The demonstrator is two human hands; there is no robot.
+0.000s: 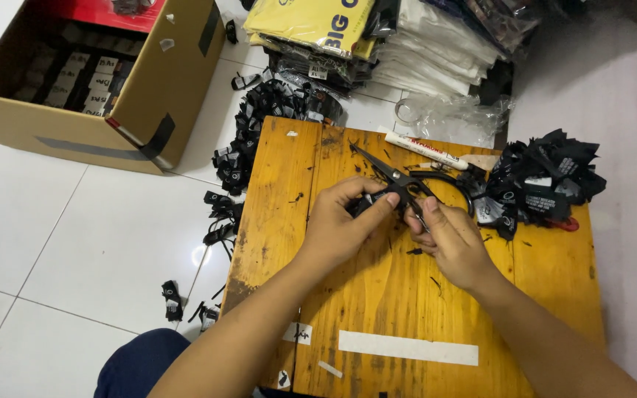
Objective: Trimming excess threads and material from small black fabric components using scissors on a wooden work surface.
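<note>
Scuffed orange wooden table (pixel 348 295), left hand (pixel 340 225) pinching black label (pixel 366 203), right hand (pixel 447 239) gripping black scissors (pixel 399 180)

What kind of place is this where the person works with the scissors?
Probably a small home or backroom garment workshop. The person sits on a tiled floor at a low wooden table, both hands at black scissors. Heaps of black labels, stacked folded clothes and a cardboard box lie around.

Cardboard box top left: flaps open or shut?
Open. The cardboard box has its flap folded back, and rows of small labelled packs show inside. How full it is, I cannot tell.
</note>
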